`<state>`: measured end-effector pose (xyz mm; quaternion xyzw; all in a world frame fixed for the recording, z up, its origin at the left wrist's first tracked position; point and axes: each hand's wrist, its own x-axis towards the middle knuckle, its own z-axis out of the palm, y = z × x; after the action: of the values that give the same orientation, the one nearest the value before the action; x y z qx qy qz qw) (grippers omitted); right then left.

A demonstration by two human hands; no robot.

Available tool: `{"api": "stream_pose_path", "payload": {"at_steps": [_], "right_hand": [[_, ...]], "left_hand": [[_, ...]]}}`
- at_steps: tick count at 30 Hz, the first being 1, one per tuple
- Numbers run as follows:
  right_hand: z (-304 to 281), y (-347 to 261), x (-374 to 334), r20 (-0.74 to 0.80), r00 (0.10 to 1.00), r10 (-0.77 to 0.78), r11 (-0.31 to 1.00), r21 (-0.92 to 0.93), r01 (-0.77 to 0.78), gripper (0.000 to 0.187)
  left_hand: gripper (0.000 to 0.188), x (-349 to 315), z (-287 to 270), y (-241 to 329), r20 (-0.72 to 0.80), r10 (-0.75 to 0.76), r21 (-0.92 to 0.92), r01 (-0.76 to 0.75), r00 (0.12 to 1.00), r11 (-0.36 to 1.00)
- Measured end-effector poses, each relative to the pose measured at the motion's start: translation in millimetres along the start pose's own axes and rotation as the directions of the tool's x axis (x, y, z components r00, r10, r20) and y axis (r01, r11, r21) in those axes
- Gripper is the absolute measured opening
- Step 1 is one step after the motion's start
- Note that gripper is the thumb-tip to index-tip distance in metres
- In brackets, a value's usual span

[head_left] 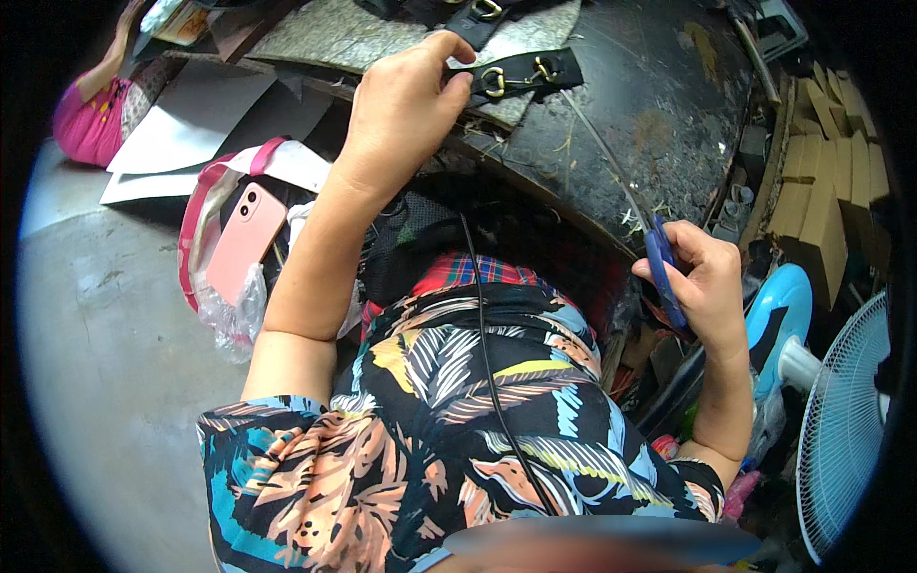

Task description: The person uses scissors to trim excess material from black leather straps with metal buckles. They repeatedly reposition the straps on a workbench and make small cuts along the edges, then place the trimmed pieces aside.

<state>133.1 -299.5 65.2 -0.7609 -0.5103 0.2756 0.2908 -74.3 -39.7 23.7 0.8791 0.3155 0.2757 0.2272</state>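
Observation:
My left hand [406, 105] pinches one end of a short black strap [568, 67] fitted with brass-coloured metal rings and a clip, over the front edge of the dark worktable [659, 105]. In my right hand [705, 277] are scissors [661, 269] with blue handles, fingers wrapped round the grips. Their long, thin blades point up and left, and the tips come close to the lower edge of the strap; I cannot tell whether they touch it. Beyond my left hand lies another black strap [478, 21] with a brass-coloured buckle.
White sheets [196, 110] stick out at the left, above a bag holding a pink phone [248, 239]. Folded cardboard [821, 181] stands at the right, near a blue-and-white fan [845, 430]. Another person in pink [91, 124] is at far left. Thread scraps litter the tabletop.

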Motion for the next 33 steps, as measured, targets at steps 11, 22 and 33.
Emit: {"api": "stream_pose_path", "payload": {"at_steps": [11,22,33], "right_hand": [[12,-12,38,-0.042,0.973,-0.226,0.857,-0.483,0.178,0.041],[14,-21,40,0.500,0.851,0.159,0.797,0.444,-0.410,0.019],[14,-36,46,0.001,0.930,-0.368,0.738,-0.607,0.293,0.047]], "left_hand": [[0.036,-6,6,-3,-0.172,0.421,0.192,-0.389,0.891,0.901],[0.037,-14,2,-7,-0.185,0.235,-0.010,-0.241,0.954,0.971],[0.009,-11,1,-11,-0.174,0.221,0.016,-0.221,0.960,0.975]]}}
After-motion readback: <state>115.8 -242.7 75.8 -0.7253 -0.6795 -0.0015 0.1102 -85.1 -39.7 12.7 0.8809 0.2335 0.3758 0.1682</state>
